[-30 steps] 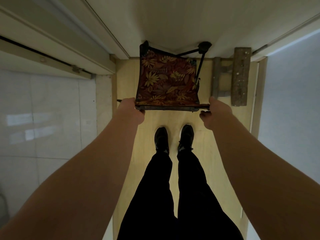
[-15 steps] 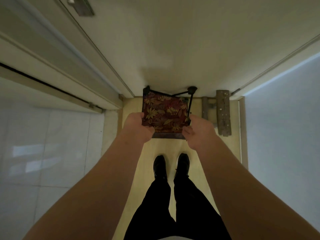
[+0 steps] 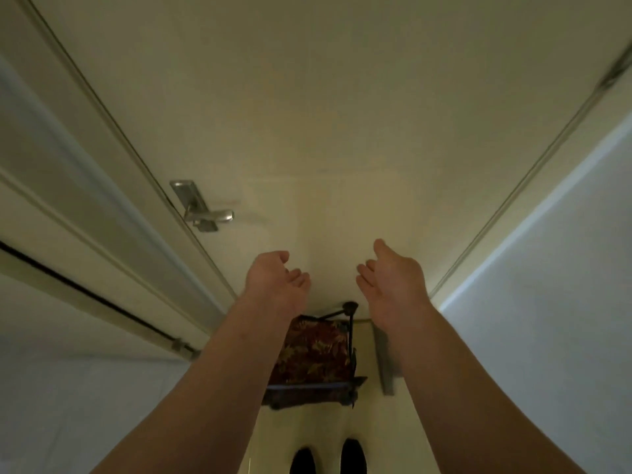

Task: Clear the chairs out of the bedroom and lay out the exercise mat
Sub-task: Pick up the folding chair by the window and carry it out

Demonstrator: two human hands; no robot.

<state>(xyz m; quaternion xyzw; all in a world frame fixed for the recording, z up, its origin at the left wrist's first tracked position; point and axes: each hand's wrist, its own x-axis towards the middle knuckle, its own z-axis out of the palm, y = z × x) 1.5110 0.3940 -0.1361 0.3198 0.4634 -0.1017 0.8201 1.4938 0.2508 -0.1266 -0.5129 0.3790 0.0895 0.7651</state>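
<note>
Left hand (image 3: 275, 282) and right hand (image 3: 393, 282), fingers relaxed and holding nothing, raised before a door (image 3: 342, 131). Below, between the 2 forearms, a floral chair (image 3: 313, 357) stands at the door's foot. Handle (image 3: 208, 213) at left; 2 shoes (image 3: 354, 455) nearest.

Pale floor (image 3: 323, 426) bears floral chair (image 3: 313, 354), black shoes (image 3: 354, 457).
</note>
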